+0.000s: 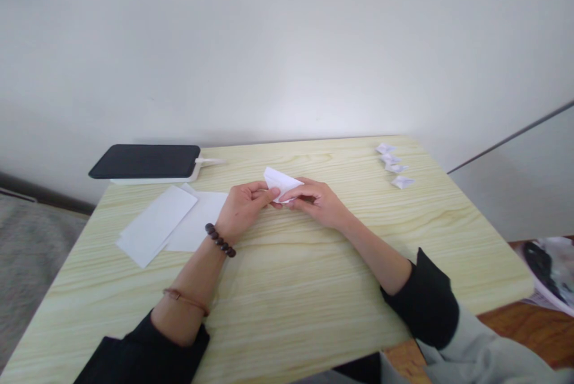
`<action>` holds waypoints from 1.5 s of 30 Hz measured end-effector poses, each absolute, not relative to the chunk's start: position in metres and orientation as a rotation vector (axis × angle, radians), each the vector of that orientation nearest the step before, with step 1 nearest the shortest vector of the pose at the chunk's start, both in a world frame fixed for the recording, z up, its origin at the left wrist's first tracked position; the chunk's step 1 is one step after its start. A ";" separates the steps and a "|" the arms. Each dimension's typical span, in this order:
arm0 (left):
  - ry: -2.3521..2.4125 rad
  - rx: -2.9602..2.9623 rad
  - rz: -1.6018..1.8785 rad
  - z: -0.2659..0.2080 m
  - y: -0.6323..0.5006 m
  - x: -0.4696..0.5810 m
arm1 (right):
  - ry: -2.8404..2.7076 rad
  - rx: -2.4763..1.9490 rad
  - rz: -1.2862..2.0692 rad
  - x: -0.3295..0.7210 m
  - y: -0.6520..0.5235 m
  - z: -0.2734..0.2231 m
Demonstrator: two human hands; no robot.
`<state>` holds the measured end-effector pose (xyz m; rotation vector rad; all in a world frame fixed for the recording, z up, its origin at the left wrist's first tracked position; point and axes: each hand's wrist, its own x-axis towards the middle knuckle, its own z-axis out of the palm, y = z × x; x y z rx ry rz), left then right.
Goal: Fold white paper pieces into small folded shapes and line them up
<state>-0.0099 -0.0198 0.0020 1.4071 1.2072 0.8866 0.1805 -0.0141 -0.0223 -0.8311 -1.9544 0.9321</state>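
Observation:
A small piece of folded white paper [281, 182] is held between both hands above the middle of the table. My left hand [246, 204] pinches its lower left side, thumb on top. On its right side, my right hand [316, 200] grips it with thumb and fingers. The paper has slanted edges and a raised upper left corner; the fingers hide its lower part. Loose sheets of white paper [156, 225] lie overlapping to the left of my left hand. Several small folded paper pieces [402, 182] sit in a row at the far right.
A black phone [146, 161] rests on a white block [155, 180] at the back left, with a white cable [210, 161] plugged in. The wooden table [296, 300] meets a white wall [287, 49] behind. A bin-like container [549, 276] stands beyond the right edge.

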 end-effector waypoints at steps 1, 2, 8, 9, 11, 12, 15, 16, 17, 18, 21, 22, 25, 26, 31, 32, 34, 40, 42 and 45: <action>1.209 1.403 0.890 0.002 -0.020 -0.010 | -1.967 -0.830 0.919 0.181 -0.014 -0.022; 1.215 1.398 0.892 0.002 -0.020 -0.010 | -1.968 -0.833 0.912 0.181 -0.013 -0.022; 1.208 1.416 0.841 0.001 -0.020 -0.012 | -1.881 -0.911 0.912 0.178 -0.014 -0.020; 1.191 1.428 0.814 0.000 -0.020 -0.013 | -1.855 -0.933 0.926 0.177 -0.014 -0.020; 1.180 1.447 0.766 -0.001 -0.019 -0.015 | -1.798 -0.963 0.957 0.176 -0.015 -0.020; 1.192 1.456 0.750 -0.002 -0.018 -0.016 | -1.765 -0.970 0.975 0.175 -0.015 -0.021; 1.254 1.484 0.736 -0.004 -0.018 -0.015 | -1.662 -0.988 1.060 0.174 -0.015 -0.022; 1.261 1.485 0.741 -0.003 -0.019 -0.014 | -1.638 -0.996 1.095 0.173 -0.015 -0.022; 1.258 1.481 0.747 -0.003 -0.019 -0.013 | -1.627 -1.007 1.128 0.173 -0.015 -0.022; 1.245 1.472 0.756 -0.002 -0.020 -0.012 | -1.627 -1.023 1.154 0.173 -0.016 -0.022; 1.189 1.458 0.777 -0.001 -0.021 -0.010 | -1.635 -1.091 1.196 0.173 -0.017 -0.020; 1.182 1.466 0.777 -0.001 -0.021 -0.010 | -1.634 -1.109 1.201 0.173 -0.017 -0.019; 1.203 1.503 0.773 -0.002 -0.019 -0.012 | -1.661 -1.103 1.210 0.177 -0.016 -0.018; 1.217 1.503 0.787 -0.003 -0.019 -0.012 | -1.687 -1.077 1.209 0.178 -0.016 -0.018; 1.284 1.389 1.022 -0.008 -0.018 -0.011 | -1.835 -0.959 1.116 0.183 -0.015 -0.017; 1.274 1.369 1.062 -0.008 -0.019 -0.010 | -1.836 -0.966 1.081 0.183 -0.015 -0.017; 1.241 1.365 1.090 -0.008 -0.020 -0.007 | -1.808 -0.994 1.005 0.182 -0.015 -0.018; 1.254 1.490 0.997 -0.006 -0.022 -0.007 | -1.694 -1.069 0.891 0.180 -0.015 -0.021; 1.288 1.548 0.975 -0.007 -0.022 -0.008 | -1.712 -1.060 0.895 0.180 -0.015 -0.020; 1.369 1.590 0.971 -0.006 -0.023 -0.008 | -1.789 -1.019 0.905 0.180 -0.015 -0.019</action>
